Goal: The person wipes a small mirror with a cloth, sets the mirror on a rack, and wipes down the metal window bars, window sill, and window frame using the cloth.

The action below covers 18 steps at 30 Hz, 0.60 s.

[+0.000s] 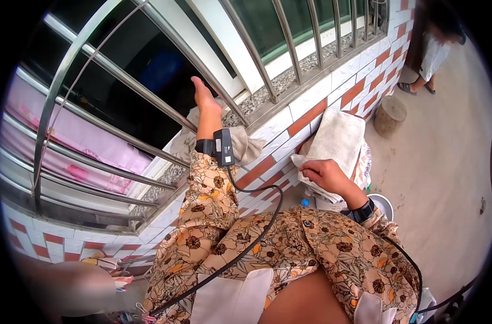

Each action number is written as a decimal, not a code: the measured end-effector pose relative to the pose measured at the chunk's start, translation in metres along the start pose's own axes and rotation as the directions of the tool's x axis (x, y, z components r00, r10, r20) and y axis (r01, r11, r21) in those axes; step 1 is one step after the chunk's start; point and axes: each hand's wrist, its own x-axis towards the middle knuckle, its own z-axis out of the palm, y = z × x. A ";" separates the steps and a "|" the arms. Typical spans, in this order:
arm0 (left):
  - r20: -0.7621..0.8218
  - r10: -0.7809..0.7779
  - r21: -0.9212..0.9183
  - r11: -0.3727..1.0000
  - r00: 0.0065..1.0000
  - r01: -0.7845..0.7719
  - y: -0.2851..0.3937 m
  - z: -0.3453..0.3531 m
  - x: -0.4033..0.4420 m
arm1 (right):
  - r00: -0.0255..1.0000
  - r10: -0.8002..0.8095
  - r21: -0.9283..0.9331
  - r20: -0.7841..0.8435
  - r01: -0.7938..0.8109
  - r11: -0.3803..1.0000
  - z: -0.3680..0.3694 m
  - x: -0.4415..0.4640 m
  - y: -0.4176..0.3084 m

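Observation:
My left hand [206, 102] reaches between the metal window bars [175, 46]. One digit points up, and its other fingers are hidden, so I cannot tell whether it is open or closed. Below its wrist, a crumpled beige cloth [243, 144] hangs over the speckled sill [256, 105]. Over on the right, my right hand [326, 175] is closed, its fingers curled with nothing visible in them. It appears in front of a pile topped by an off-white cloth [340, 132]; contact cannot be told. A black device [223, 147] is strapped to my left wrist.
A pink patterned cloth [78, 137] shows behind the lower bars. A round stump-like stool [390, 116] stands by the tiled wall [340, 83]. Near my right wrist is a white basin [382, 205]. Another person [435, 51] stands farther off. A black cable [262, 232] crosses my front.

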 end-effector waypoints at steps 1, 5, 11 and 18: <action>0.095 0.009 -0.032 0.999 0.995 -0.006 -0.001 0.002 0.004 | 1.000 0.007 0.006 -0.016 -0.007 1.000 -0.002 -0.009 0.007; 0.111 0.027 -0.086 0.996 0.993 -0.017 -0.006 0.006 0.000 | 0.966 0.258 0.116 -0.031 -0.253 0.960 -0.001 -0.039 0.032; 0.209 0.003 -0.076 0.997 0.978 0.013 0.012 0.020 -0.028 | 0.904 0.408 0.237 0.126 -0.426 0.873 0.009 -0.038 0.042; 0.273 -0.216 0.092 0.976 0.938 0.198 0.014 0.008 -0.025 | 0.979 0.073 0.162 0.193 -0.105 0.981 0.054 0.032 0.008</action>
